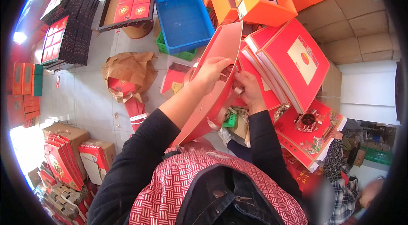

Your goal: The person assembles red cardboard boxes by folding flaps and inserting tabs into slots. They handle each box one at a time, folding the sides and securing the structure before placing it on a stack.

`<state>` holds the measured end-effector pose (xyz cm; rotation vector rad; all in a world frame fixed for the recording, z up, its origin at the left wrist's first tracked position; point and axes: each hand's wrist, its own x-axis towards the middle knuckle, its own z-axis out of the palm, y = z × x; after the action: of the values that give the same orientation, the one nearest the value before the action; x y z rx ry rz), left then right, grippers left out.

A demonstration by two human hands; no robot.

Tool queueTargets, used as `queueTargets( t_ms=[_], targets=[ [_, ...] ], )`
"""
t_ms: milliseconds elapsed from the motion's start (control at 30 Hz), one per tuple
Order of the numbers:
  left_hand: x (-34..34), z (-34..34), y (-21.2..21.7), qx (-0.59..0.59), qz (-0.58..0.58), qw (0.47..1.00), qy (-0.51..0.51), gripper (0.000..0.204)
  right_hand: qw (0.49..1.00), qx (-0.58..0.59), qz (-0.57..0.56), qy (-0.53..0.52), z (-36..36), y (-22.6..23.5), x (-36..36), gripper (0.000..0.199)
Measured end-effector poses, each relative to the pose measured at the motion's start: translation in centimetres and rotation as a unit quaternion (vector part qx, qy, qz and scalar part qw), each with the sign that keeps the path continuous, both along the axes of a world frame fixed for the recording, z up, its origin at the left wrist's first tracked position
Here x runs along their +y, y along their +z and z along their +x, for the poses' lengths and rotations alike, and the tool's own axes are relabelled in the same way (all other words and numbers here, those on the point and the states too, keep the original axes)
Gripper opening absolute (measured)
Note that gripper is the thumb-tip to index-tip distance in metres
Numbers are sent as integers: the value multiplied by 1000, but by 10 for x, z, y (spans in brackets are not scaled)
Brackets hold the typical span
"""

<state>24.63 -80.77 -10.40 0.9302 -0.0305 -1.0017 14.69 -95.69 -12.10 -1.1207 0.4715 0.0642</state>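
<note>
A large red gift bag (pixel 199 112), pinkish on one face, stands on edge in front of my body. Pale satin ribbon (pixel 229 101) hangs in loops along its side. My left hand (pixel 212 72) reaches over the bag, fingers closed at its upper edge around a ribbon end. Close beside it, my right hand (pixel 250 88) pinches the ribbon from the other side. The exact spot where the fingertips meet the ribbon is partly hidden. Just right of my right hand lies a stack of large red gift boxes (pixel 297 63) with cream panels.
A blue crate (pixel 185 21) sits on a green basket (pixel 189 52). Orange bags (pixel 272 8) stand at the back. Left are stacked black trays (pixel 76 33) and crumpled brown paper (pixel 127 69). At right, a co-worker's hand (pixel 335 135) touches a decorated red box (pixel 308 133).
</note>
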Motion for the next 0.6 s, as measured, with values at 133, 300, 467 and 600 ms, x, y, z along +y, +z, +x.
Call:
queueTargets(
  t_ms=[133,300,467,600],
  targets=[
    [-5,8,-14,-34,22,998,-40,6,993,77,-23,-88,15,35,34,15],
    [-17,-2,2,-249,109,962,21,6,993,-85,87,2,-4,-7,-14,25],
    [-27,-15,-5,-257,103,957,82,9,949,-193,243,-47,7,-9,-13,28],
    [-35,-22,-4,-260,81,958,91,10,951,-7,150,-269,16,10,1,22]
  ],
)
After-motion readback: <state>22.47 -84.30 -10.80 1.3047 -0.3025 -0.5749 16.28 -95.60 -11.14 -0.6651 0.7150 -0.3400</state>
